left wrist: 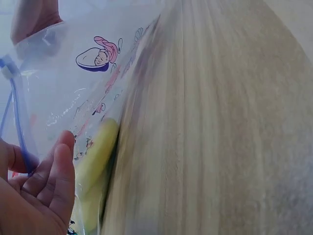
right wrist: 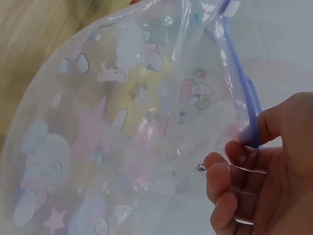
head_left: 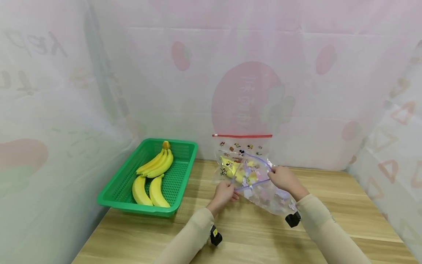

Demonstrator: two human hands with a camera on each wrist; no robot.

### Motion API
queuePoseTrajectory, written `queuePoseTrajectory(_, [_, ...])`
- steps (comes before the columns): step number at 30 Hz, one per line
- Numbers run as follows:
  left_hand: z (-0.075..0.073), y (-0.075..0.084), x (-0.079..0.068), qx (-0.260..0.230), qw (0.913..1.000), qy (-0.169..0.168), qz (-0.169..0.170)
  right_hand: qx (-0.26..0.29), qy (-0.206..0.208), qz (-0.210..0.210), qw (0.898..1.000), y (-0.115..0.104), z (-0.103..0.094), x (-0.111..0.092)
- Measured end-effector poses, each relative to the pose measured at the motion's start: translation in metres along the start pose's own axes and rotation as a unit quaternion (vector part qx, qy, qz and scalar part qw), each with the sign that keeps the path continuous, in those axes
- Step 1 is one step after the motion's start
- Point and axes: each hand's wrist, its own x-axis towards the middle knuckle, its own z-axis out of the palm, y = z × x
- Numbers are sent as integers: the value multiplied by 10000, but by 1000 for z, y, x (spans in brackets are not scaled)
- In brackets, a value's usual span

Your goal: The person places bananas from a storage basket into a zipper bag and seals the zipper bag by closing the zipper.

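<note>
A clear zip bag with pastel cartoon prints hangs between both hands, its purple zip edge spread apart. My left hand pinches the near-left part of that edge; in the left wrist view the purple strip runs between thumb and fingers. My right hand pinches the right side of the edge, and the right wrist view shows its thumb and forefinger on the purple strip. Just behind stands a second clear bag with a red zip, and yellow bananas show inside it.
On the left, a green plastic basket holds a bunch of bananas and two loose bananas. A wooden table lies under everything. Printed pale curtains enclose the back and sides.
</note>
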Motion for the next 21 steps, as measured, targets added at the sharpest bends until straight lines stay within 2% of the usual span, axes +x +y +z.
queuePoseTrajectory(6, [9,4,-1,21,9994,-237,251,-172,104,-172,9997,-4,5,3])
queuePoseTrajectory(11, [12,8,-4,18,9993,-290,226,-311,250,-364,9985,-7,10,3])
queuePoseTrajectory(21, [8,5,-6,-1,9997,-212,87,108,312,-19,9995,-8,11,6])
